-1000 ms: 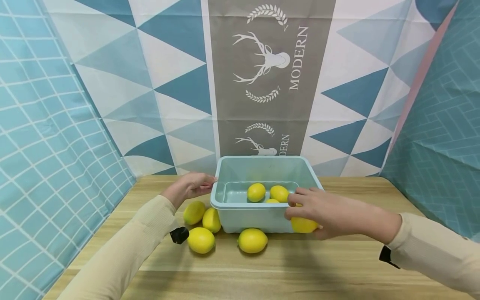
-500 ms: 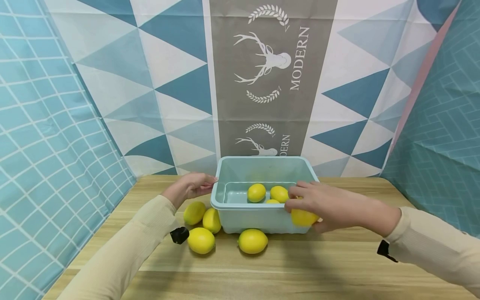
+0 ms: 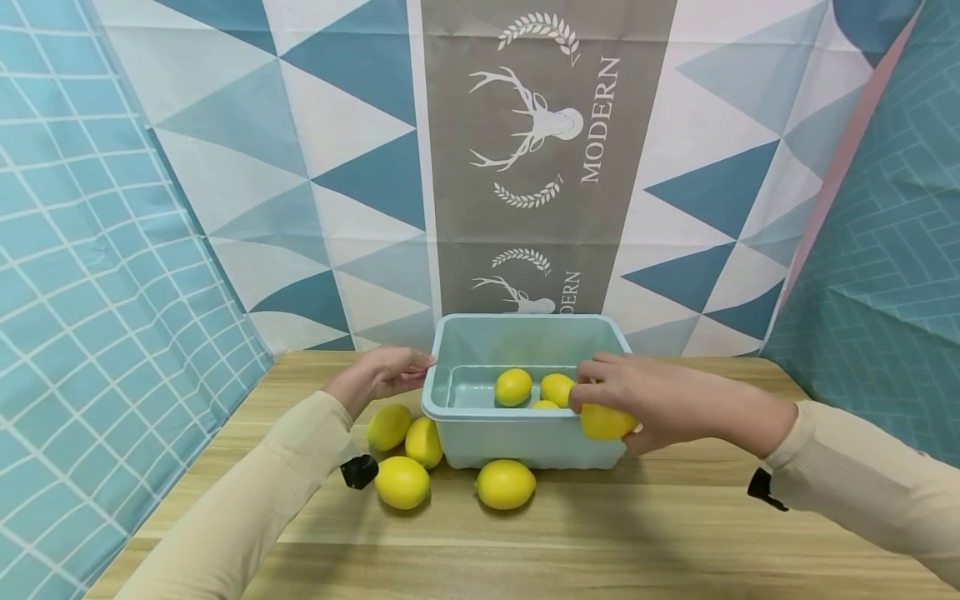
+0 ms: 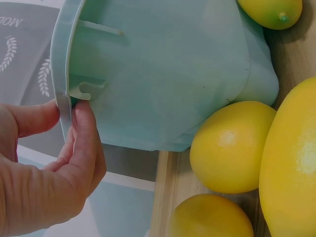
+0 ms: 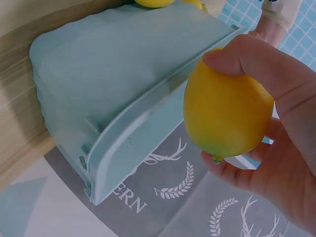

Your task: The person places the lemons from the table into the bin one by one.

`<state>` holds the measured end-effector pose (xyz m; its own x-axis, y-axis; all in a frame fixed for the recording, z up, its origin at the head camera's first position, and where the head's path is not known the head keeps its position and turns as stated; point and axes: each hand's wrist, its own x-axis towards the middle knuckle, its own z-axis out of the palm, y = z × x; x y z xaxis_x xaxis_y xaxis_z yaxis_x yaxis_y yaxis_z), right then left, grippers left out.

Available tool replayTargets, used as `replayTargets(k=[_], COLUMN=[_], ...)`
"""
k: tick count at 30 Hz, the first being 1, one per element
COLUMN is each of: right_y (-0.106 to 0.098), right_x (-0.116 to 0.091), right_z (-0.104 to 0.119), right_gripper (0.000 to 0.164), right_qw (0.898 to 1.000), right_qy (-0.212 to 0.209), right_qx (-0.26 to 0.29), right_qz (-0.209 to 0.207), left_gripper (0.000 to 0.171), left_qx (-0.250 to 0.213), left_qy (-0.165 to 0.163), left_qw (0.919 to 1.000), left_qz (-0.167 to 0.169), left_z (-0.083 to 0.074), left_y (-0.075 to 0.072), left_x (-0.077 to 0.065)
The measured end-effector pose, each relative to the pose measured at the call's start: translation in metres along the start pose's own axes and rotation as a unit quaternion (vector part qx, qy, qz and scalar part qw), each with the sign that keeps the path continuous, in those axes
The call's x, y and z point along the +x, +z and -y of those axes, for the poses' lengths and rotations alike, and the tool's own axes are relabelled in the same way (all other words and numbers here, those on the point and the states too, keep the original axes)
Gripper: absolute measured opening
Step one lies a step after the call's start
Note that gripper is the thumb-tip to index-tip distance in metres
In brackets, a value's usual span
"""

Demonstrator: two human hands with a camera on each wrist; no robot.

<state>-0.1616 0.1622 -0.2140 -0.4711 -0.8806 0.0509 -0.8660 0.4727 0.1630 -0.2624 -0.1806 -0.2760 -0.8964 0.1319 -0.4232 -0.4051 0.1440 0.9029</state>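
Note:
A pale blue plastic bin (image 3: 480, 440) stands on the wooden table, with a few lemons (image 3: 513, 387) inside. My left hand (image 3: 386, 371) pinches the bin's left rim; in the left wrist view the thumb lies on the outer side of the rim (image 4: 61, 74) and the fingers under it. My right hand (image 3: 660, 402) grips a lemon (image 5: 227, 106) at the bin's front right corner, level with the rim in the head view. Thumb and fingers wrap its sides, and its greenish tip shows in the right wrist view.
Several lemons lie on the table (image 3: 450, 558) left of the bin, among them a lemon (image 3: 402, 482) near the left sleeve. Another lemon (image 3: 506, 484) sits before the bin's front wall. A patterned cloth backdrop (image 3: 360, 167) rises behind.
My right hand has lifted the lemon slightly, from in front of the bin's front wall up towards its rim. My left hand has stayed on the left rim.

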Motion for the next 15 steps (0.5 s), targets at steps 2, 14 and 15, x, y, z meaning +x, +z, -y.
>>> replayTargets(k=[2, 14, 15], right_y=[-0.0007, -0.0035, -0.0038], right_x=[0.0013, 0.0069, 0.0073], right_z=[-0.0014, -0.009, -0.0096], right_gripper=[0.057, 0.055, 0.055], right_qw=[1.0, 0.999, 0.999], right_qy=[0.002, 0.027, 0.029], right_qx=[0.004, 0.015, 0.017], right_qz=[0.001, 0.014, 0.015], left_gripper=[0.044, 0.042, 0.042], left_qx=[0.001, -0.008, -0.008], left_qy=[0.0, 0.004, 0.003], left_qw=[1.0, 1.0, 1.0], left_qz=[0.001, 0.001, 0.001], left_z=[0.0003, 0.0006, 0.0007], left_y=[-0.0001, -0.0007, -0.0009], left_x=[0.0002, -0.0002, -0.0001])
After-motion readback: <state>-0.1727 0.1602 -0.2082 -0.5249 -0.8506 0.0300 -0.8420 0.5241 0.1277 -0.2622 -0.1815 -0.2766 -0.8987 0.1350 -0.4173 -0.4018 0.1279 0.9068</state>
